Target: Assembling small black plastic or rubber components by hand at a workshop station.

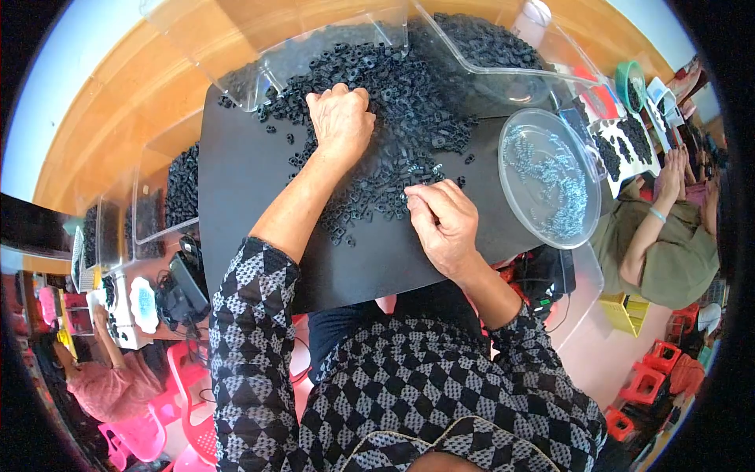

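Note:
A large heap of small black plastic parts spreads over the dark tabletop. At the heap's left side, my left hand reaches in with its fingers curled down among the parts; whatever they hold is hidden. Lower and to the right, my right hand is closed in a pinch, thumb against forefinger, beside the heap's near edge. Anything between those fingertips is too small to name. A few parts with shiny metal bits lie just above the right hand.
A round clear tray of small silvery pieces stands on the right. Clear bins of black parts line the far side, with another bin at left. People work at both sides, near pink chairs and red stools.

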### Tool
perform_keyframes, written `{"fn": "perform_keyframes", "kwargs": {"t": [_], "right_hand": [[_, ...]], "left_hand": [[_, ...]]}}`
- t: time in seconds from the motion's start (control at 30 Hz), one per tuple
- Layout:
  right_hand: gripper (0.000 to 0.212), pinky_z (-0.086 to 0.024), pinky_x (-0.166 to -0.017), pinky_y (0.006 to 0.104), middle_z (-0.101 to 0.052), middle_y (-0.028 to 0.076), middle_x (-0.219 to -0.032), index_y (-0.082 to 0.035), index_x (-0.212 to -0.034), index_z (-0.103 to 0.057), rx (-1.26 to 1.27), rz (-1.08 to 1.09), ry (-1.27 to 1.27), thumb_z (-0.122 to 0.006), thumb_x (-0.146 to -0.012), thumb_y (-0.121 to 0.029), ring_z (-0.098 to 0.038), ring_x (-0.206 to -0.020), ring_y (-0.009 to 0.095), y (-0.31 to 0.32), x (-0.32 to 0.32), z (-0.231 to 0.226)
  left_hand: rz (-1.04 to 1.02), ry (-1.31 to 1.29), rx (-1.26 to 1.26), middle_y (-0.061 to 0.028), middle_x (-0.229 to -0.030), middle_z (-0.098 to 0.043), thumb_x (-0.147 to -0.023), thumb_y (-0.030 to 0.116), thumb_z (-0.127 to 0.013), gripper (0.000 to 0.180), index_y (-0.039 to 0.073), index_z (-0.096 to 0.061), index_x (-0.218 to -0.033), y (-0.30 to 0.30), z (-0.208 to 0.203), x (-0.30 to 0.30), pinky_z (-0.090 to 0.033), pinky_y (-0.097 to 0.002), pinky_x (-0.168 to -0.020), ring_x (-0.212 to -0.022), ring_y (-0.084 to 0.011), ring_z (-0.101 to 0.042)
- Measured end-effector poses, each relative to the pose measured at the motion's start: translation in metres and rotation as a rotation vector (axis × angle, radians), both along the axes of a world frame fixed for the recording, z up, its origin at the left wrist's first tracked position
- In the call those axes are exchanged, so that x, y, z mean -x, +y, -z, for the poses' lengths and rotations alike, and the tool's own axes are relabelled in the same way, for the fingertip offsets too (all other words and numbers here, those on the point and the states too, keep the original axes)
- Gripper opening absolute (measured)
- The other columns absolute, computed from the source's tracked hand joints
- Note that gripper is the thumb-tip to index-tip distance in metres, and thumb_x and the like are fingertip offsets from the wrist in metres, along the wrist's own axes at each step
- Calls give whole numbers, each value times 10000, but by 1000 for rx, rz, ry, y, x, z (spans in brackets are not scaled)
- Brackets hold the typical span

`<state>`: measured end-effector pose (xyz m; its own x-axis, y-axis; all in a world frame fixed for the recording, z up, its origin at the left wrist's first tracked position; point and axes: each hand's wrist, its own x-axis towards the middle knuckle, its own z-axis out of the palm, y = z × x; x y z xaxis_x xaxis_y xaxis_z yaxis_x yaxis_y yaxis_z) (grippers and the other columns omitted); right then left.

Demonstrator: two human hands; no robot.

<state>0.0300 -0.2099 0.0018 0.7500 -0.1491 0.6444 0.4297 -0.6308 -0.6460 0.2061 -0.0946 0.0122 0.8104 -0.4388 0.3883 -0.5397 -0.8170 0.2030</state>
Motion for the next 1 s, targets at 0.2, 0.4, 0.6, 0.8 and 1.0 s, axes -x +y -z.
{"fn": "perform_keyframes", "kwargs": {"t": [0.2, 0.4, 0.6, 0.8, 1.0], "right_hand": [[163, -443, -559, 288, -618, 83, -717, 26, -903, -665, -18, -9, -30, -649, -752, 87, -563, -611, 188, 2, 2, -1], [149, -457, -594, 291, -633, 83, -733, 26, -913, -666, -31, 36, 24, -636, -775, 71, -582, -646, 192, -3, 5, 0], [118, -465, -639, 267, -651, 79, -779, 30, -964, -664, -168, -64, 104, -608, -862, 10, -602, -703, 158, 2, 8, -8], [113, -463, -625, 270, -652, 87, -780, 32, -967, -658, -107, -194, 68, -618, -867, -4, -601, -689, 163, 12, 11, -22], [204, -453, -570, 350, -607, 116, -770, 5, -952, -625, 26, -134, -86, -675, -759, 47, -569, -657, 271, 21, 9, -12]], "left_hand": [[-9, -18, 17, -110, -857, -645, -757, 171, -667, 131, 82, -694, -850, 4, 3, -1, -374, -439, -782, -868, -289, -613], [110, 416, 496, -93, -823, -673, -846, 90, -600, 174, 15, -644, -996, 34, -20, 34, -490, -297, -676, -726, -133, -629], [208, 905, 1030, -38, -833, -656, -913, 14, -545, 115, -22, -623, -989, 71, -24, 116, -497, -229, -701, -742, -84, -600], [215, 968, 1096, -93, -885, -672, -907, 16, -592, 175, -52, -603, -1068, 79, -16, 146, -533, -251, -716, -744, -131, -639], [221, 966, 1216, -74, -904, -664, -899, 7, -601, 183, -49, -605, -1073, 70, -7, 159, -528, -241, -715, -765, -125, -630]]}}
